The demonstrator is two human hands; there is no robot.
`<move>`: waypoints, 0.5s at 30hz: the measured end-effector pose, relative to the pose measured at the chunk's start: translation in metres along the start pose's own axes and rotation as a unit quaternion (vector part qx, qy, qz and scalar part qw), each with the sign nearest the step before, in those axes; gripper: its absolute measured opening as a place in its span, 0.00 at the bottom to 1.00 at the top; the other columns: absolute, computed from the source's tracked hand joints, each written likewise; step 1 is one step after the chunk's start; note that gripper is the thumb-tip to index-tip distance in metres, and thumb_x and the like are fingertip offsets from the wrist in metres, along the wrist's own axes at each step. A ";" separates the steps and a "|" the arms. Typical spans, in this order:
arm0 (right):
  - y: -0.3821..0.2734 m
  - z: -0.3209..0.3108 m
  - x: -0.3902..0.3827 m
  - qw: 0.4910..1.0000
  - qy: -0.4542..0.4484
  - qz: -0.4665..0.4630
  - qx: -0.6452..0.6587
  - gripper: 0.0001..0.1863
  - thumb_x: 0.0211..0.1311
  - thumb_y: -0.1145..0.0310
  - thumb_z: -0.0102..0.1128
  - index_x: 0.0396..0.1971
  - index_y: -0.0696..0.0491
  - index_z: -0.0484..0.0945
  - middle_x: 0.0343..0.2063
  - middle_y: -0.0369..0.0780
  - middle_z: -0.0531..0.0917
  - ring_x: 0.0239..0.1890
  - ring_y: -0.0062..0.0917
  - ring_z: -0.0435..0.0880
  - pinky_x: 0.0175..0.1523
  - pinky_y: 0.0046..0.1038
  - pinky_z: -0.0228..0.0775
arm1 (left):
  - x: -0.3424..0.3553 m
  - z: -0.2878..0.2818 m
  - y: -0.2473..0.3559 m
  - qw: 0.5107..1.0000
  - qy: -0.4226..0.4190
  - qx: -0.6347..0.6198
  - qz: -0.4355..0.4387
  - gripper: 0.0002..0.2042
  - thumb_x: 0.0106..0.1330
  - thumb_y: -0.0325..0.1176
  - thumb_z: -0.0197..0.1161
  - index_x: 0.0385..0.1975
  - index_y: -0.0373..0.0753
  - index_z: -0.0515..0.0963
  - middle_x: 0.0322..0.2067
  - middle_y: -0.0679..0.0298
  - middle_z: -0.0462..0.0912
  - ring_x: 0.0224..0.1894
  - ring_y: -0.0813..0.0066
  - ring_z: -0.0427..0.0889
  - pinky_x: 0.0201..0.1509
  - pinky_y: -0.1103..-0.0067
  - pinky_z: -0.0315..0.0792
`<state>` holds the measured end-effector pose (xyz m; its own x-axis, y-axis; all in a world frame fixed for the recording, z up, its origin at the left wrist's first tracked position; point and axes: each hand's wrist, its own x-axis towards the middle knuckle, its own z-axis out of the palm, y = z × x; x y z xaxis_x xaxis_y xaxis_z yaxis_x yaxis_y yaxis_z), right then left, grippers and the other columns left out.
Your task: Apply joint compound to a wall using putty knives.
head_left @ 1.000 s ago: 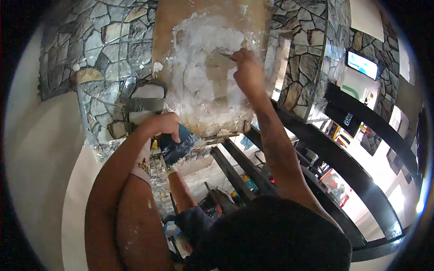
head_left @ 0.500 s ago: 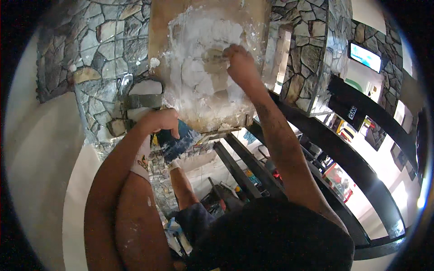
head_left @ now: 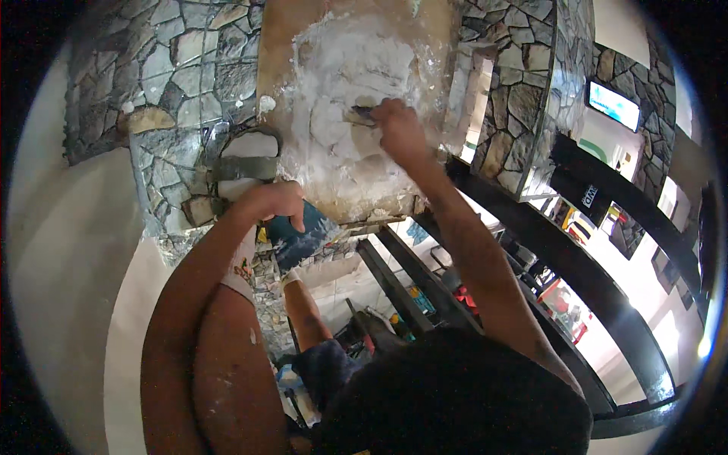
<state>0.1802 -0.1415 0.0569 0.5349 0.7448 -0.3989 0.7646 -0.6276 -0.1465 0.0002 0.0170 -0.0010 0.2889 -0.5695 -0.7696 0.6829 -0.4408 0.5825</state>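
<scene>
In front of me is a brown panel (head_left: 277,45) coated with uneven white plaster (head_left: 318,114). My right hand (head_left: 402,133) is closed on a small dark putty knife (head_left: 364,113). Its blade lies at the plaster near the panel's middle, beside pale grey damp-looking patches. Lower left, my left hand (head_left: 282,203) is bent over the upper edge of a flat dark blue sheet (head_left: 292,239) smeared with white, gripping it. The sheet tilts just below the panel's lower left corner. The fingers on its far side are hidden.
Grey stone cladding (head_left: 201,83) flanks the panel; a stone pillar (head_left: 519,98) stands right. Black beams (head_left: 561,235) run diagonally, with gaps showing a cluttered lower level. My bent knee (head_left: 231,356) is beside my left arm. A lit screen (head_left: 613,105) hangs far right.
My right hand has moved down the panel with the putty knife. The darker damp patch by it looks smaller and paler. My left hand stays at the blue sheet; the view has shifted slightly.
</scene>
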 end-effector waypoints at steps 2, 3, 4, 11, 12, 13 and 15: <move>0.010 -0.010 0.014 0.999 -0.004 -0.031 -0.009 0.17 0.37 0.82 0.51 0.32 0.56 0.75 0.36 0.45 0.75 0.42 0.38 0.72 0.46 0.35 0.67 | 0.000 -0.001 -0.006 1.000 -0.008 -0.018 -0.021 0.20 0.32 0.27 0.71 0.30 0.31 0.77 0.26 0.58 0.79 0.27 0.65 0.77 0.28 0.70 0.69; 0.011 -0.015 0.018 0.999 0.042 -0.007 0.000 0.16 0.36 0.82 0.51 0.31 0.56 0.76 0.36 0.44 0.75 0.42 0.38 0.73 0.46 0.34 0.67 | 0.000 -0.004 -0.001 0.999 -0.017 -0.029 -0.035 0.20 0.32 0.28 0.71 0.31 0.31 0.77 0.27 0.57 0.79 0.28 0.65 0.77 0.29 0.69 0.70; 0.012 -0.017 0.023 0.996 0.088 0.017 0.010 0.16 0.35 0.82 0.52 0.30 0.56 0.76 0.35 0.44 0.75 0.42 0.37 0.73 0.45 0.33 0.67 | 0.000 -0.004 0.004 0.999 -0.018 -0.029 -0.032 0.20 0.32 0.28 0.71 0.31 0.31 0.77 0.27 0.57 0.79 0.28 0.65 0.77 0.29 0.69 0.70; 0.015 -0.008 -0.001 0.990 0.089 -0.034 0.105 0.23 0.38 0.83 0.49 0.40 0.51 0.76 0.35 0.43 0.75 0.41 0.37 0.73 0.45 0.32 0.68 | -0.006 -0.004 0.000 1.000 0.013 0.027 0.009 0.23 0.31 0.29 0.72 0.33 0.32 0.77 0.28 0.56 0.79 0.30 0.64 0.77 0.32 0.69 0.70; 0.024 -0.005 0.003 0.990 0.089 -0.030 0.101 0.23 0.38 0.83 0.49 0.40 0.51 0.76 0.35 0.43 0.75 0.41 0.37 0.73 0.45 0.32 0.68 | -0.005 -0.005 0.007 1.000 0.000 0.012 -0.010 0.24 0.31 0.30 0.72 0.34 0.32 0.76 0.28 0.56 0.79 0.30 0.65 0.77 0.31 0.68 0.69; 0.036 -0.003 0.011 0.995 0.084 -0.016 0.042 0.22 0.39 0.83 0.49 0.39 0.51 0.76 0.36 0.42 0.75 0.41 0.37 0.73 0.45 0.32 0.68 | -0.006 -0.006 0.016 1.000 -0.004 0.017 -0.005 0.24 0.31 0.30 0.72 0.34 0.32 0.76 0.28 0.56 0.79 0.30 0.65 0.77 0.31 0.68 0.69; 0.041 -0.008 0.021 0.997 0.076 -0.004 -0.012 0.22 0.39 0.83 0.49 0.39 0.50 0.76 0.36 0.42 0.75 0.42 0.37 0.73 0.45 0.32 0.68 | -0.011 -0.008 0.022 0.998 -0.004 -0.038 -0.050 0.24 0.31 0.29 0.72 0.34 0.32 0.76 0.28 0.56 0.79 0.30 0.66 0.77 0.31 0.69 0.69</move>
<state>0.2259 -0.1496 0.0500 0.5760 0.7767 -0.2548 0.7764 -0.6174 -0.1268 0.0172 0.0191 0.0177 0.2128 -0.5307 -0.8204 0.7573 -0.4410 0.4817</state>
